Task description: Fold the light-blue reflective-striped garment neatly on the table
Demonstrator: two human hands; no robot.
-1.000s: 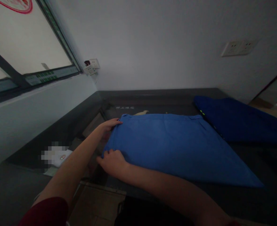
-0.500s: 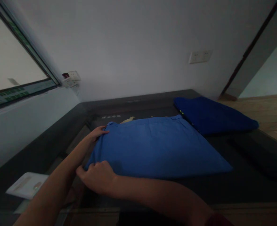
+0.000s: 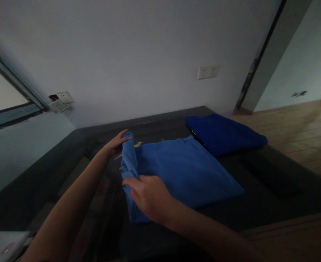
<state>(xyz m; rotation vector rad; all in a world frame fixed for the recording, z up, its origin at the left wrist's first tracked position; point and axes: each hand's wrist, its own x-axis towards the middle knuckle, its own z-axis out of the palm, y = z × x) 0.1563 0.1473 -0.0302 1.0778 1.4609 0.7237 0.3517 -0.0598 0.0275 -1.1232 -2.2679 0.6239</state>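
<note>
A light blue piece of cloth (image 3: 182,167), which looks like a garment with a waistband-like seam along its far edge, lies on a dark table (image 3: 149,240). Its left side is lifted and folding over toward the right. At the far left corner my left hand (image 3: 117,142) pinches the raised edge between thumb and fingers. Closer to me, my right hand (image 3: 151,194) grips the same raised edge, fingers curled into the fabric. Behind and to the right lies a folded darker blue cloth (image 3: 223,133).
A white object (image 3: 6,243) rests at the near left of the table. Some dark flat item (image 3: 269,174) lies on the right side. Wall sockets (image 3: 208,72) sit above the table, and a wooden floor (image 3: 286,120) stretches beyond its right edge.
Both hands have lifted the light blue cloth's left edge and brought it rightward, so that side now folds up. The view has turned somewhat to the right.
</note>
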